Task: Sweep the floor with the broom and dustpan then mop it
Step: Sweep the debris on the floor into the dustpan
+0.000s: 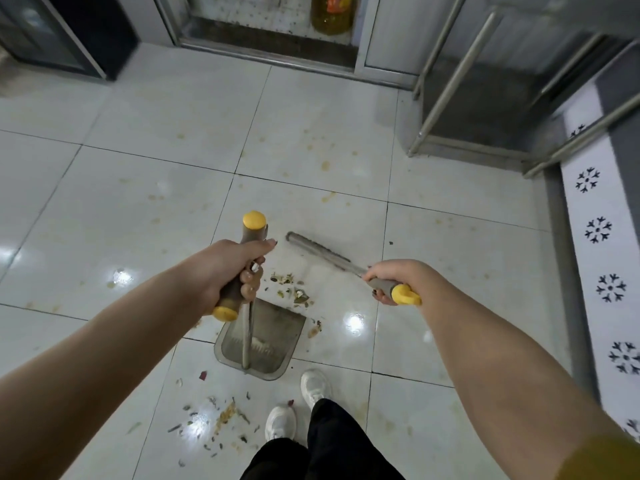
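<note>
My left hand (230, 268) grips the grey, yellow-capped handle (254, 225) of the dustpan. Its metal rod runs down to the grey pan (273, 337), which rests on the white tiled floor (138, 202) in front of my feet. My right hand (398, 278) grips the yellow-tipped end of the broom (318, 251). The blurred metal shaft slants up and left over the floor, and the broom head cannot be made out. A small pile of food scraps (291, 289) lies just beyond the pan's mouth. More scraps (218, 417) are scattered behind it near my shoes.
My white shoes (298, 403) stand behind the pan. A metal cabinet base with a yellow oil bottle (332, 12) runs along the far wall. Steel table legs (450, 88) stand at the right, beside a white wall strip with black patterns (602, 230). Yellowish stains dot the tiles.
</note>
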A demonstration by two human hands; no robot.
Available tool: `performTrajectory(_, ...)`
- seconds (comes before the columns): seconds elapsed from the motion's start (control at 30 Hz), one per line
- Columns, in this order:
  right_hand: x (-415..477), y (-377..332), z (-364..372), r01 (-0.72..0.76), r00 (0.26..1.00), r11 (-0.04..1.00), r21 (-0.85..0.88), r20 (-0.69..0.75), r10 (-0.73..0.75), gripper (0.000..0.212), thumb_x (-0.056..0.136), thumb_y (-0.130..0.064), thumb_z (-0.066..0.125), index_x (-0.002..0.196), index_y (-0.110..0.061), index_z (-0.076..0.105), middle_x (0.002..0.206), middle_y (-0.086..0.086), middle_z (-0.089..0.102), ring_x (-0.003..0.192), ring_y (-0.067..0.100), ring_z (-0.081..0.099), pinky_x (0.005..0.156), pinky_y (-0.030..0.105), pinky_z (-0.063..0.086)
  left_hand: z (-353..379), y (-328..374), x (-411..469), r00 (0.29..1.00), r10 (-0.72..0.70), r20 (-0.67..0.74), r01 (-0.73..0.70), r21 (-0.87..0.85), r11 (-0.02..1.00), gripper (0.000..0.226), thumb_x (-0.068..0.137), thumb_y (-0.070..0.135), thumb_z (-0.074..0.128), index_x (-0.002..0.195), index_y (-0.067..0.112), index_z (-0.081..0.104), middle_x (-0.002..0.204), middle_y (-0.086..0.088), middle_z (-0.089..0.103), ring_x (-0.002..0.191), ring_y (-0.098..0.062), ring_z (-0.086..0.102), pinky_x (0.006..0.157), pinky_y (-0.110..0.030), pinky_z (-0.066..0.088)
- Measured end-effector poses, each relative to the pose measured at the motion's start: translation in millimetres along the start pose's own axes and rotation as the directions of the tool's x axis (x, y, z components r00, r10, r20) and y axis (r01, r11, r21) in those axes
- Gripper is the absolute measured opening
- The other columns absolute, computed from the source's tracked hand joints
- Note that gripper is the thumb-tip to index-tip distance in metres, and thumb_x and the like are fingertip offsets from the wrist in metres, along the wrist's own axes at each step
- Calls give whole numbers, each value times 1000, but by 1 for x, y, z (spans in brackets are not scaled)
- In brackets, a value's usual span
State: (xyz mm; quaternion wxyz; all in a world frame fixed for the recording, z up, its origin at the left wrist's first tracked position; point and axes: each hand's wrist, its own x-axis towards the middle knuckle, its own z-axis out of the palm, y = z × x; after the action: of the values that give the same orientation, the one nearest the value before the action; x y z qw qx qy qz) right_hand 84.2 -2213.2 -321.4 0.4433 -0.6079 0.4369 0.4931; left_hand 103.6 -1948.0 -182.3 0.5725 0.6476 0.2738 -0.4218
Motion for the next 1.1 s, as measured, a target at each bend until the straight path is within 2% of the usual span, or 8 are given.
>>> performTrajectory(0.13, 17, 21, -33, 34, 994, 977, 208, -105, -12, 14, 95, -18, 53, 90, -9, 43, 73, 8, 47, 28, 13, 49, 33, 15, 43, 5, 1, 3, 1000, 4, 0, -4, 12, 1000, 36, 89, 29, 62, 67, 12, 40, 43, 3, 34, 28, -6, 30, 31, -12, 29)
performTrajectory(0.27, 32, 36, -35, 24, 991, 983, 183, -136, 1, 14, 96, -15, 51, 105, -9, 42, 68, 9, 51, 49, 16, 53, 37, 18, 46, 14, -1, 9, 1000, -3, 1, 3, 50, 999, 36, 90, 31, 61, 67, 13, 40, 41, 4, 35, 28, -6, 30, 31, -13, 29)
performTrajectory(0.43, 29, 52, -7, -15, 999, 952, 305, -25, 24, 10, 94, -10, 52, 98, -5, 44, 67, 9, 51, 26, 14, 51, 35, 18, 47, 25, -9, 15, 1000, -13, 23, 11, 109, 994, 35, 90, 30, 61, 67, 13, 40, 42, 3, 35, 28, -6, 31, 31, -12, 29)
performTrajectory(0.57, 20, 67, 32, -44, 998, 932, 359, 58, 24, 15, 95, -13, 54, 87, -4, 45, 68, 9, 50, 25, 13, 49, 33, 16, 45, 24, -15, 9, 999, -23, 35, 20, 79, 997, 34, 90, 28, 61, 68, 12, 40, 41, 3, 35, 28, -6, 30, 31, -12, 29)
performTrajectory(0.67, 11, 71, 58, -85, 990, 910, 405, 137, 32, 16, 92, -14, 58, 88, -5, 45, 73, 9, 49, 28, 13, 49, 36, 17, 46, 18, -21, 0, 999, -13, 45, 9, 93, 996, 35, 91, 28, 60, 68, 13, 39, 37, 4, 34, 28, -7, 29, 30, -12, 29)
performTrajectory(0.9, -8, 80, 86, -112, 967, 947, 301, 251, 35, 27, 93, -28, 57, 82, -5, 48, 49, 3, 52, 29, 7, 49, 30, 16, 43, -14, -46, -29, 999, 19, 46, -20, 35, 999, 32, 90, 26, 61, 69, 13, 41, 37, 4, 31, 27, -6, 29, 31, -11, 28)
performTrajectory(1.0, -18, 97, 91, -96, 971, 911, 402, 238, -3, 30, 93, -30, 58, 83, -3, 50, 52, 3, 52, 30, 8, 50, 30, 17, 43, -28, -62, -43, 998, 22, 55, -23, 29, 999, 32, 90, 26, 61, 69, 14, 41, 36, 4, 31, 26, -5, 28, 31, -10, 28)
performTrajectory(1.1, -25, 119, 92, -71, 974, 811, 581, 217, -71, 27, 93, -25, 59, 91, 1, 50, 57, 8, 56, 36, 11, 57, 35, 20, 50, -41, -78, -54, 998, 28, 61, -29, 16, 999, 33, 90, 27, 61, 68, 14, 40, 35, 5, 32, 25, -5, 29, 31, -10, 28)
